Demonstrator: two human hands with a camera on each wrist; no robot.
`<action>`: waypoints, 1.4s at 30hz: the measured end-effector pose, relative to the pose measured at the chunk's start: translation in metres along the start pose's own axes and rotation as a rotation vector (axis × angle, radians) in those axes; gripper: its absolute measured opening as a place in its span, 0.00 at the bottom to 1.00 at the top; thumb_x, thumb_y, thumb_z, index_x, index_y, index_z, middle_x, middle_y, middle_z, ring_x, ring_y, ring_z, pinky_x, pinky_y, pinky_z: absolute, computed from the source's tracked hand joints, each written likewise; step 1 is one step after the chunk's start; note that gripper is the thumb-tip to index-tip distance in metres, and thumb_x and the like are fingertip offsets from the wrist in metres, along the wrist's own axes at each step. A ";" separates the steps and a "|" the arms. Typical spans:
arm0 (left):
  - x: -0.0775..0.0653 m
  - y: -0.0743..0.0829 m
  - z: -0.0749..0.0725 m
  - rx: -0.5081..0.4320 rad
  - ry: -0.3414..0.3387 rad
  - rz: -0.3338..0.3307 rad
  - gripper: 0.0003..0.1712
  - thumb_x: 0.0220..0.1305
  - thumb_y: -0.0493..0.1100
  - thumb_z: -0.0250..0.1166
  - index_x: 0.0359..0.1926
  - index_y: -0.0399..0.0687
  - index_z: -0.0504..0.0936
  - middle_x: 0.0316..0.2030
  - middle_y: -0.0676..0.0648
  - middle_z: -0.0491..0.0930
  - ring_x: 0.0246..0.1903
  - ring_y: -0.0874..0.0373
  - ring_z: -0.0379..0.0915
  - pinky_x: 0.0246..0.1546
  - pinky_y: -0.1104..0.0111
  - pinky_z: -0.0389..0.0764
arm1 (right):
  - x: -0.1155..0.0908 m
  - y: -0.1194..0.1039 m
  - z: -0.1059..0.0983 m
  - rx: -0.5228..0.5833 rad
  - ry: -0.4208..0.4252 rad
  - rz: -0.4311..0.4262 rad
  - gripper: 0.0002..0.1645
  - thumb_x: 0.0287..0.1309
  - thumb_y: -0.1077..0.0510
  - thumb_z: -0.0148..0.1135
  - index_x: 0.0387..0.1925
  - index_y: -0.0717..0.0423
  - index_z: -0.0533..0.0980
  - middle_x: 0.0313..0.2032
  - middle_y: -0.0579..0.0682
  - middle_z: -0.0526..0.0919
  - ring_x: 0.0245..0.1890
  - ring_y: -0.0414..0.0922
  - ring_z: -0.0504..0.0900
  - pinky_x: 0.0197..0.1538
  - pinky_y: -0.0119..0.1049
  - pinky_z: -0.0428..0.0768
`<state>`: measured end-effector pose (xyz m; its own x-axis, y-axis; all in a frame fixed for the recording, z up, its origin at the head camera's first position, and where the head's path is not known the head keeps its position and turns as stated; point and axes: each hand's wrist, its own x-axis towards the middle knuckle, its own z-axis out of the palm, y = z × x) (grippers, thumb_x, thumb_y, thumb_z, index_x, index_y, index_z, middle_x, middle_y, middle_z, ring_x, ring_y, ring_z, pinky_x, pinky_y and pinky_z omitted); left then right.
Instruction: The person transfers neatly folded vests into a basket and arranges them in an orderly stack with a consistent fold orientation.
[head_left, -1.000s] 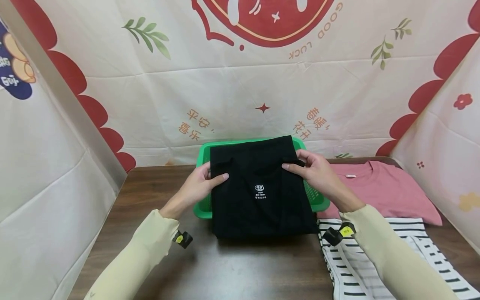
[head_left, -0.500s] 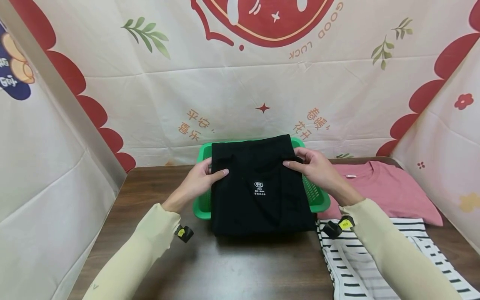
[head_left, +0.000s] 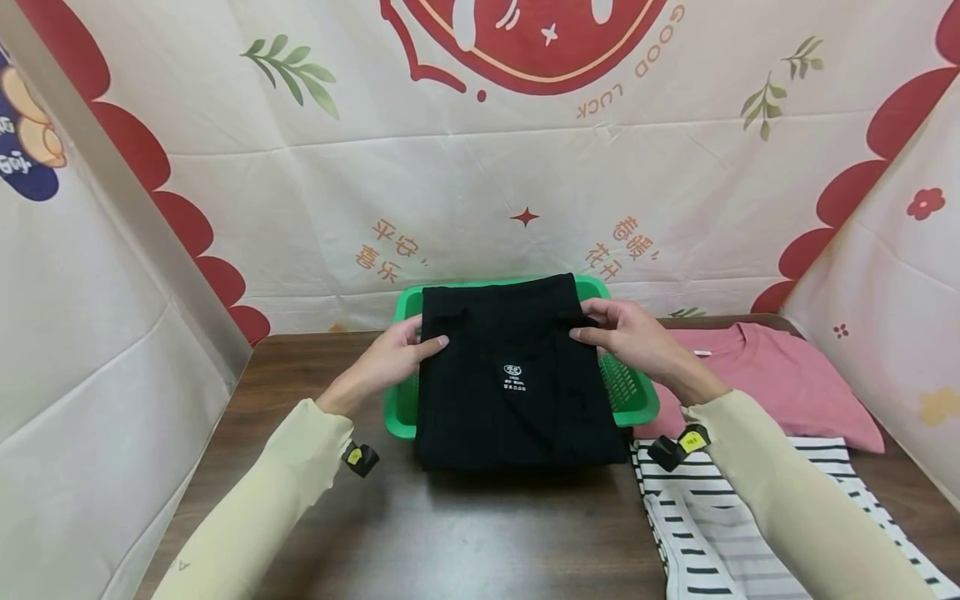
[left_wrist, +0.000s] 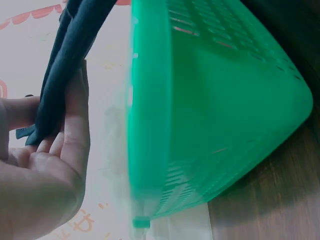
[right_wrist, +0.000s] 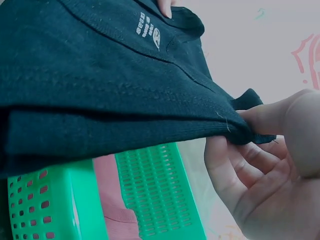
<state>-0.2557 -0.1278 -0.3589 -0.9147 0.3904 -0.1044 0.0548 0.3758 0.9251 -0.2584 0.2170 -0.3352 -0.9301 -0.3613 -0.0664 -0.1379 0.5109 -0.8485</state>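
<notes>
A folded black T-shirt (head_left: 487, 417) with a white print inside its neck hangs over the green basket (head_left: 637, 408), covering much of it. My left hand (head_left: 393, 357) pinches its left edge, thumb on top and fingers underneath. On the opposite edge, my right hand (head_left: 637, 337) pinches the cloth the same way. The left wrist view has the dark cloth (left_wrist: 65, 65) between thumb and fingers, beside the basket's side (left_wrist: 225, 100). In the right wrist view, layered folds of the shirt (right_wrist: 110, 95) stretch away from my fingers, above the basket.
A pink T-shirt (head_left: 765, 375) lies to the right on the wooden table (head_left: 465, 542), with a black-and-white striped garment (head_left: 697, 533) in front of it. Pink cloth (right_wrist: 115, 200) shows between the basket's walls. A printed white curtain (head_left: 337, 217) hangs close behind the basket.
The black T-shirt and both hands have shifted slightly left, and the shirt's lower edge sits a little higher in view. Both hands keep their hold.
</notes>
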 end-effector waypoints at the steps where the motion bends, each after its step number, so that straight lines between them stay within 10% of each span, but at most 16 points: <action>1: 0.000 0.000 0.000 -0.003 -0.004 -0.002 0.21 0.74 0.47 0.57 0.65 0.53 0.72 0.32 0.48 0.85 0.27 0.58 0.77 0.35 0.67 0.76 | 0.001 0.000 0.000 -0.008 0.004 0.003 0.18 0.68 0.51 0.61 0.54 0.56 0.76 0.39 0.53 0.85 0.31 0.48 0.79 0.37 0.36 0.78; 11: 0.007 -0.001 -0.004 0.020 -0.014 0.023 0.21 0.75 0.48 0.56 0.65 0.56 0.71 0.25 0.48 0.81 0.16 0.58 0.67 0.24 0.70 0.69 | 0.008 0.003 -0.001 -0.027 0.052 0.000 0.18 0.67 0.49 0.62 0.53 0.54 0.78 0.32 0.51 0.84 0.29 0.52 0.77 0.38 0.41 0.78; 27: 0.015 0.006 -0.008 -0.020 -0.049 0.050 0.20 0.76 0.47 0.53 0.66 0.56 0.70 0.31 0.42 0.86 0.24 0.50 0.82 0.28 0.54 0.81 | 0.016 0.003 -0.005 0.019 0.107 -0.017 0.19 0.65 0.53 0.65 0.54 0.56 0.80 0.43 0.55 0.85 0.28 0.45 0.78 0.34 0.33 0.78; 42: 0.025 0.008 -0.007 0.051 0.012 0.008 0.23 0.76 0.50 0.54 0.69 0.60 0.69 0.43 0.45 0.86 0.39 0.55 0.82 0.48 0.61 0.77 | 0.023 0.007 -0.007 -0.031 0.165 0.014 0.19 0.65 0.52 0.65 0.53 0.57 0.79 0.42 0.56 0.86 0.28 0.44 0.79 0.36 0.36 0.80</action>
<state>-0.2809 -0.1209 -0.3511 -0.9188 0.3837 -0.0927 0.0821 0.4155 0.9059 -0.2830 0.2179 -0.3392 -0.9750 -0.2218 0.0113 -0.1325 0.5400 -0.8312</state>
